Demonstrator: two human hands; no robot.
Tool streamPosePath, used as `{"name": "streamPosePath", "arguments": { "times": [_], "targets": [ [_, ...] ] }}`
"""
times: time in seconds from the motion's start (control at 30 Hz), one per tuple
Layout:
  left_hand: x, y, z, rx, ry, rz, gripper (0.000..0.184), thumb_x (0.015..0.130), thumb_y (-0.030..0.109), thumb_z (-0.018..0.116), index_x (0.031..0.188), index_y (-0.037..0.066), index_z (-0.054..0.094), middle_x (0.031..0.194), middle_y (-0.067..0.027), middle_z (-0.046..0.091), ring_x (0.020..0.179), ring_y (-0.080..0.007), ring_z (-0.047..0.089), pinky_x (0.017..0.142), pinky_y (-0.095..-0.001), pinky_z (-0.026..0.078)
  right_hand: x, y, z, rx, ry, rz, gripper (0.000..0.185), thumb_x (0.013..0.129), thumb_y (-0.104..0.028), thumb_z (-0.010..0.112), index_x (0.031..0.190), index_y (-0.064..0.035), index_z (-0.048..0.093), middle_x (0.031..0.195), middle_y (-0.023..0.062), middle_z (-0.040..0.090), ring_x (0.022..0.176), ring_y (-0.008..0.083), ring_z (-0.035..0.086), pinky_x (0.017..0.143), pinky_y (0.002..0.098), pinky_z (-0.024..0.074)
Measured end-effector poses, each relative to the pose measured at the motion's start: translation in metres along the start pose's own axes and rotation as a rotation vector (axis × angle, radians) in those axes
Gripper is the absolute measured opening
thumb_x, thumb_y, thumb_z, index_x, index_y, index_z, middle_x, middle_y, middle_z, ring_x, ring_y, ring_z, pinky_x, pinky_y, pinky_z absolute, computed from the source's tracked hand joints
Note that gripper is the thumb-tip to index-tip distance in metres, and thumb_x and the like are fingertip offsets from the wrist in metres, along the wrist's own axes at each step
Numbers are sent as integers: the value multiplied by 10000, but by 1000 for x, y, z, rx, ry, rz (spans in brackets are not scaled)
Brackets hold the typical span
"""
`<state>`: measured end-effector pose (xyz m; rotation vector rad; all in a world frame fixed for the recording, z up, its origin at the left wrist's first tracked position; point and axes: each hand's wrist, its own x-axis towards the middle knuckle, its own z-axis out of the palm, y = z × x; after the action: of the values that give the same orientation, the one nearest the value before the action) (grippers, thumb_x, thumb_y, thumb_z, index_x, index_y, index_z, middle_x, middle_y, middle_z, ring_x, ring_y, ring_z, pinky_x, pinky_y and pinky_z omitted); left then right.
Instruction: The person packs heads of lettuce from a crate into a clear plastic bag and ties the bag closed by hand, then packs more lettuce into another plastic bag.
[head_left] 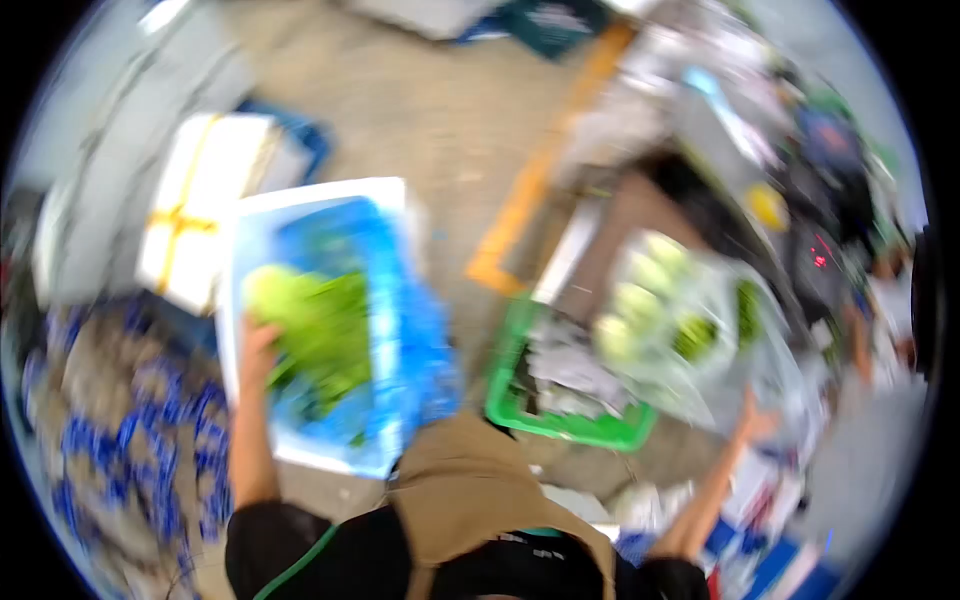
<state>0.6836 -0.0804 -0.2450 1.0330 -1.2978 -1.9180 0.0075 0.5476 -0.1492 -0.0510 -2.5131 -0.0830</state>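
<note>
My left hand (258, 348) reaches over the left wall of a white foam box (228, 370), its fingers curled at the edge of a bunch of bright green leafy greens (325, 325). Blue plastic sheeting (425, 340) lines the box and spills over its right side. My right hand (757, 418) is stretched out at the right, fingers apart, beside the lower edge of a clear plastic bag (700, 385). Pale green round vegetables (635, 300) and darker greens (693, 338) show in or under that bag. Motion blur hides exact finger contact.
A green crate (560, 428) with crumpled paper stands between my arms. Left of the box are a white foam box with yellow tape (190, 205) and blue-and-brown bundles (140, 430). A yellow line (545, 165) marks the floor. Another person's arm (858, 340) shows at far right.
</note>
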Motion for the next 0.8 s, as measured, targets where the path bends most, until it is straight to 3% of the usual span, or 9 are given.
{"name": "streamPosePath", "arguments": {
  "times": [0.1,0.17,0.23,0.33,0.43,0.57,0.67,0.7,0.8],
  "targets": [
    [14,9,5,-394,273,-34,615,807,281,617,1305,2,388,1258,-144,489,1113,-284,514,926,-402,462,4,-36,-12,358,69,125,1010,666,-497,750,1327,115,293,1400,287,272,1314,372,264,1100,431,196],
    [41,54,83,-374,44,48,637,782,297,643,1296,6,405,1234,-134,506,1091,-264,525,917,-387,460,14,-43,-21,607,248,201,638,736,-253,742,1201,75,453,1132,215,533,1050,315,532,911,382,422],
    [40,106,200,-290,-201,141,660,756,313,670,1287,10,422,1209,-123,524,1069,-245,535,908,-372,458,29,-30,-27,1127,-174,584,301,818,-201,667,986,19,549,762,60,572,639,176,559,586,319,487],
    [21,169,397,-35,-645,255,694,718,338,710,1273,16,447,1172,-107,550,1036,-216,551,895,-350,456,28,-26,-72,1539,-215,681,85,878,-108,564,878,-24,549,616,-28,463,489,62,431,431,258,402],
    [-14,197,588,435,-1138,284,725,650,348,759,1227,-1,492,1099,-103,584,986,-190,563,871,-317,441,27,0,-74,1745,-372,577,130,886,-82,531,954,-4,610,793,8,607,643,83,552,550,239,442],
    [-41,80,793,1317,-1505,636,732,607,459,751,1106,-40,557,1060,-215,603,984,-322,586,856,-379,467,28,-2,-101,1756,-412,508,105,879,-84,532,891,-15,610,711,-33,546,582,53,478,516,223,389],
    [-61,-41,869,1641,-1480,821,590,492,382,830,966,65,678,1030,-128,645,926,-246,635,749,-388,520,31,7,-96,1725,-462,467,103,873,-73,530,870,-13,614,684,-45,514,566,38,430,509,209,350],
    [-71,-76,886,1728,-1463,853,457,595,323,763,980,91,679,1020,-110,645,946,-295,617,806,-525,474,33,10,-94,1702,-474,444,108,873,-72,530,878,-9,617,686,-45,517,566,35,428,509,207,344],
    [-77,-179,896,1775,-1068,1314,355,780,233,565,1107,103,610,1192,-111,554,1144,-352,469,956,-666,252,41,17,-95,1705,-530,458,141,855,-32,531,948,20,622,720,-47,540,588,22,421,512,199,323]
  ]
}}
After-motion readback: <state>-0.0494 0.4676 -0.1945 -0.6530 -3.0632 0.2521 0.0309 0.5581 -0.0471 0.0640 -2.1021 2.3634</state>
